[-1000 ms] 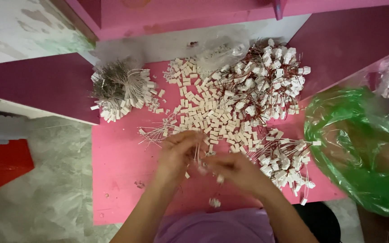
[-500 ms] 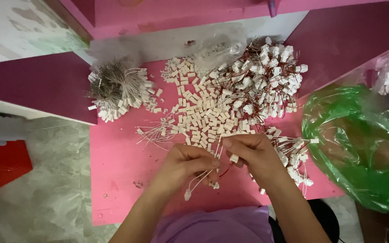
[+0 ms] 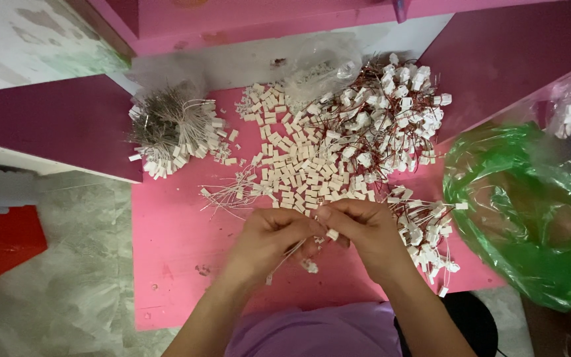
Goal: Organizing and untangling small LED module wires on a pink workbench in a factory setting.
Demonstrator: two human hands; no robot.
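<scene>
Head view: a small white plastic connector block is pinched between the fingertips of the right hand, thumb and forefinger pressed together on it. The left hand is closed around a thin pale wire lead, its fingers curled and nipped tight on the strand just beside the block. The two hands are held touching, low over the pink tabletop, close to the body.

The step in hand is judged to be the fitting of the wire into the block; the end of the lead appears to be brought up against the connector, though the joint itself is hidden by the fingers. A fine, steady push along the line of the wire is what seems to be called for next, with the block held square.

The wire's long axis is laid on a slant, from upper right at the block down to lower left, where its free end is seen above the table. Which way the block's opening faces cannot be told.

Just beyond the knuckles a heap of loose white connector blocks is spread. Farther up right a tangle of red-wired white connectors is piled. A bundle of grey wires with white ends is set at upper left, and a crumpled green plastic bag is lying open at the right.
</scene>
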